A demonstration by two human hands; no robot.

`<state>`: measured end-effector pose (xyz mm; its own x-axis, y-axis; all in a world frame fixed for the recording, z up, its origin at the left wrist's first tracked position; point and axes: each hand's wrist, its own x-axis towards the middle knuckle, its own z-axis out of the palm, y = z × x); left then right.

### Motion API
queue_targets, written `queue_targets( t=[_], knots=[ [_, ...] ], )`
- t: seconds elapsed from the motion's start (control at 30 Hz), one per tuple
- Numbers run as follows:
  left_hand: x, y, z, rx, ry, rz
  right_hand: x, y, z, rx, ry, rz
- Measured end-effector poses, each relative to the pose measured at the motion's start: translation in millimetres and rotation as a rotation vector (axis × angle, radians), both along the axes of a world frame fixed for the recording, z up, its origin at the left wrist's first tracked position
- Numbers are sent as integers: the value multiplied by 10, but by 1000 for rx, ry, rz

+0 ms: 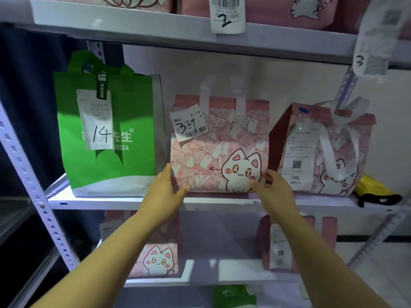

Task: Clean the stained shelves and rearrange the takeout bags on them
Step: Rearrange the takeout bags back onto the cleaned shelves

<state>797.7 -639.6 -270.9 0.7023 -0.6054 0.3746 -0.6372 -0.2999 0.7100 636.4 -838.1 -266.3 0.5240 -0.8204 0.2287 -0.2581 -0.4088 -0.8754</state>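
A pink cat-print takeout bag (219, 150) tagged "34" stands upright in the middle of the white shelf (100, 202). My left hand (165, 192) grips its lower left corner and my right hand (274, 187) grips its lower right corner. Left of it stands a green pizza bag (106, 138) with a receipt marked "14". To the right, a second pink cat bag (322, 152) marked "046" sits turned at an angle, nearly touching the middle bag.
A yellow and black item (375, 192) lies at the shelf's right end. More pink cat bags (158, 258) stand on the shelf below and on the shelf above, with hanging tags "2" (226, 14) and "3" (369, 56). A perforated metal upright (29, 174) runs down the left.
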Motion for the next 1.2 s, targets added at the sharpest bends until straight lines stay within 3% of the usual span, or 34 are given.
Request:
queue_targets(
  t=[0.27,0.47,0.77,1.2],
  knots=[
    [-157,283,3,-28,-77,24,-293,273,99,-114,-21,-65],
    [-321,636,-196,-48,5,19,-558,612,-53,-160,-58,-13],
    [-518,1147,-785,81,158,64,-688,963,-599,-94,79,181],
    [-773,1519,-1315,132,348,310,-464,1123,-1116,-39,222,416]
  ],
)
